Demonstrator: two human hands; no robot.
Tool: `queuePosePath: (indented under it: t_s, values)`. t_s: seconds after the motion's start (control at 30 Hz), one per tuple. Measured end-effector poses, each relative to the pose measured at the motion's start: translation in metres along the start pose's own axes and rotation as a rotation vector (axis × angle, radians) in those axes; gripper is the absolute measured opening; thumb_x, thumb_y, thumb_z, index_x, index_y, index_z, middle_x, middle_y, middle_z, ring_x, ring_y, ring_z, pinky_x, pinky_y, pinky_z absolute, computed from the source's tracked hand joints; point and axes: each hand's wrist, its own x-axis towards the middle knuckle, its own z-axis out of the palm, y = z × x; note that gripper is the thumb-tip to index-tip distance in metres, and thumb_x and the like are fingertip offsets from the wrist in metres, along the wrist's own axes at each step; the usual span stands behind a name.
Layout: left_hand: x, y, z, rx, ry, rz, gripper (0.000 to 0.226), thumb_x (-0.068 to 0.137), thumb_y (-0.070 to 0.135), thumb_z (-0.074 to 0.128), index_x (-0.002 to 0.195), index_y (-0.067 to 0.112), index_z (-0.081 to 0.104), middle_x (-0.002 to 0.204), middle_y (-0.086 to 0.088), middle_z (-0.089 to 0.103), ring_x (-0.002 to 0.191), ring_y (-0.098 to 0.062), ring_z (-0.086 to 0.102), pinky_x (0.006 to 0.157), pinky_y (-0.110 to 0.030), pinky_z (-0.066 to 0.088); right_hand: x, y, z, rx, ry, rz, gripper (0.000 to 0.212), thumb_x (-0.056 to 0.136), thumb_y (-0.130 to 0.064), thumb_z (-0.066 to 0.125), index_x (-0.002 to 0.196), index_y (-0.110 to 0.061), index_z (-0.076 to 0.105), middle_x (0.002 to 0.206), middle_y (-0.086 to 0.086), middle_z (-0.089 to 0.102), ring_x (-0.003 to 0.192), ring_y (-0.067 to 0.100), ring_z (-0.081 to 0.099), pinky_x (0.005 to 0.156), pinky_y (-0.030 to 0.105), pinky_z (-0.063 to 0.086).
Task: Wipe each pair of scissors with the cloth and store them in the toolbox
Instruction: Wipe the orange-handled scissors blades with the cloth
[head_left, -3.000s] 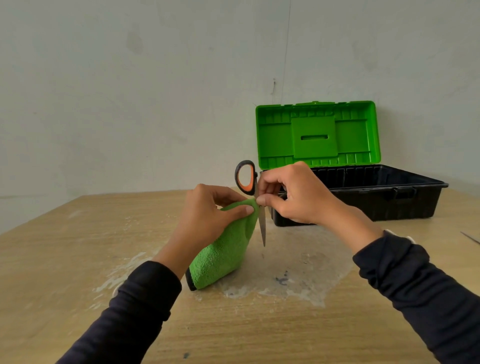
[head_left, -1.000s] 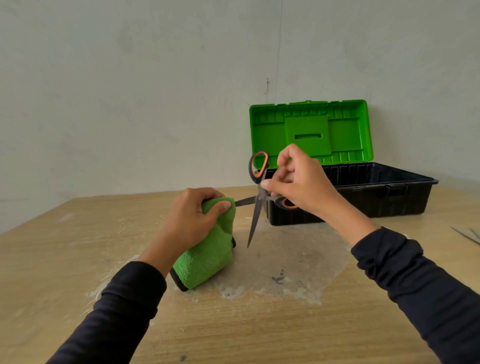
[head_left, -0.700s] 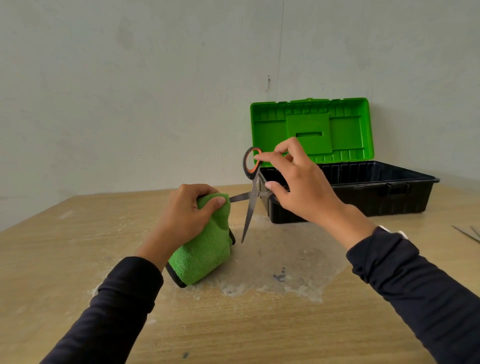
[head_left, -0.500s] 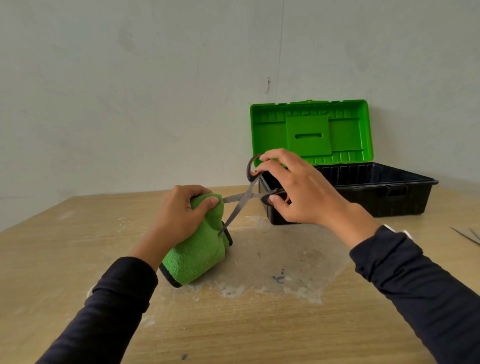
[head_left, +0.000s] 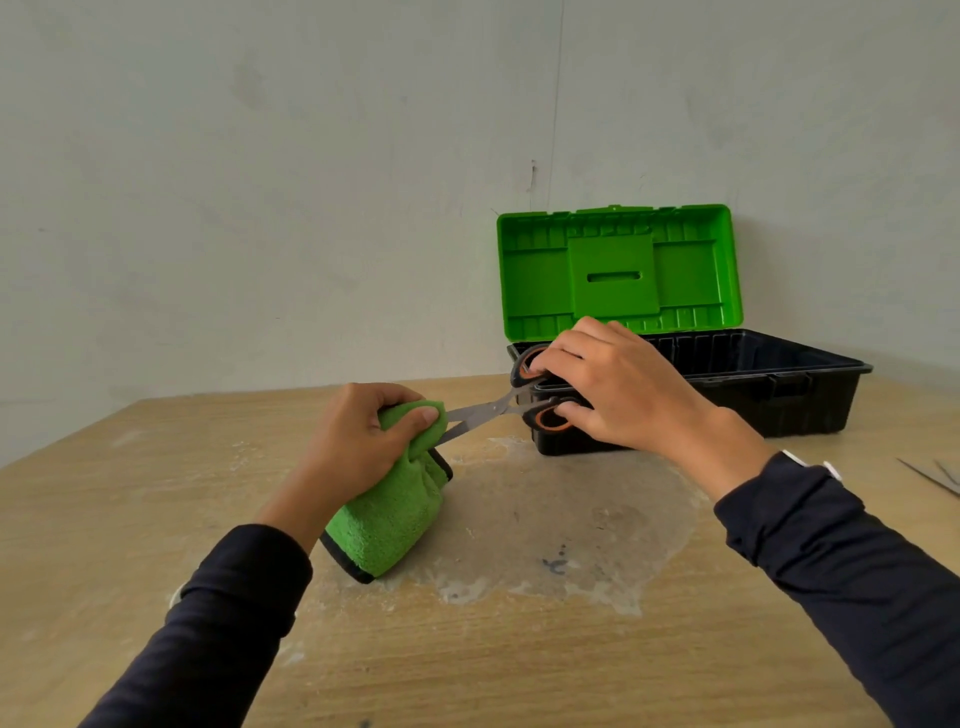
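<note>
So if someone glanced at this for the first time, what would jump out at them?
Probably the bright green lid of the open toolbox at the back right of the table. Then the two hands in the middle: the left hand pinches a green cloth around the blades of orange-handled scissors held by the right hand.

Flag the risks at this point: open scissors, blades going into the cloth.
1. The scissors are open, and both blade tips run into the green cloth pinched by the left hand; the thumb sits close to the edges, so a cut seems possible.
2. The right hand grips the handles, and squeezing them could snip the cloth.
</note>
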Motion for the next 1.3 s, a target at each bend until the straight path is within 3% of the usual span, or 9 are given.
queuePosePath:
  t_s: [0.3,0.57,0.77,0.93,1.17,1.3]
  values:
    - [-0.001,-0.001,0.003,-0.013,-0.004,0.016,0.002,0.084,0.027,0.064,0.082,0.027,0.066,0.082,0.009,0.068,0.079,-0.009,0.062,0.063,-0.021,0.044,-0.028,0.033,-0.007,0.010,-0.071,0.160,0.041,0.070,-0.017,0.075,0.109,-0.013,0.063,0.102,0.001,0.065,0.097,0.021,0.055,0.080,0.030,0.048]
    - [-0.008,0.007,0.026,0.370,0.073,0.316,0.015,0.087,0.026,0.060,0.100,0.018,0.064,0.098,0.005,0.061,0.089,-0.014,0.052,0.079,-0.030,0.036,-0.046,0.056,-0.012,0.170,-0.106,0.456,0.041,0.076,-0.028,0.073,0.114,-0.014,0.062,0.105,0.003,0.064,0.097,0.017,0.052,0.083,0.028,0.041]
    - [-0.015,0.039,0.074,0.403,-0.188,0.585,0.023,0.090,0.027,0.048,0.105,0.017,0.062,0.105,0.001,0.062,0.095,-0.019,0.058,0.080,-0.032,0.047,-0.046,0.078,-0.033,0.263,-0.072,0.645,0.034,0.072,-0.018,0.078,0.103,-0.009,0.071,0.095,0.008,0.072,0.077,0.011,0.056,0.074,0.023,0.042]
    - [-0.014,0.041,0.128,0.238,-0.415,0.525,0.032,0.093,0.032,0.046,0.120,0.016,0.054,0.121,0.003,0.055,0.110,-0.014,0.053,0.094,-0.025,0.041,-0.051,0.113,-0.039,0.275,-0.099,0.720,0.031,0.069,-0.012,0.080,0.098,-0.005,0.072,0.092,0.010,0.073,0.072,0.011,0.060,0.077,0.027,0.052]
    - [0.005,0.041,0.162,0.141,-0.447,0.469,0.034,0.092,0.032,0.049,0.124,0.019,0.051,0.127,0.006,0.051,0.114,-0.007,0.047,0.097,-0.016,0.033,-0.055,0.173,-0.023,0.260,-0.193,0.817,0.031,0.069,-0.005,0.079,0.098,-0.004,0.071,0.096,0.011,0.071,0.076,0.014,0.060,0.082,0.030,0.052]
    - [0.007,0.034,0.165,0.132,-0.453,0.431,0.060,0.082,0.059,0.033,0.127,0.023,0.050,0.129,0.011,0.050,0.116,-0.003,0.046,0.094,-0.010,0.028,-0.056,0.201,-0.001,0.213,-0.327,0.846,0.031,0.070,-0.003,0.078,0.100,-0.004,0.072,0.102,0.012,0.070,0.082,0.017,0.059,0.077,0.027,0.045]
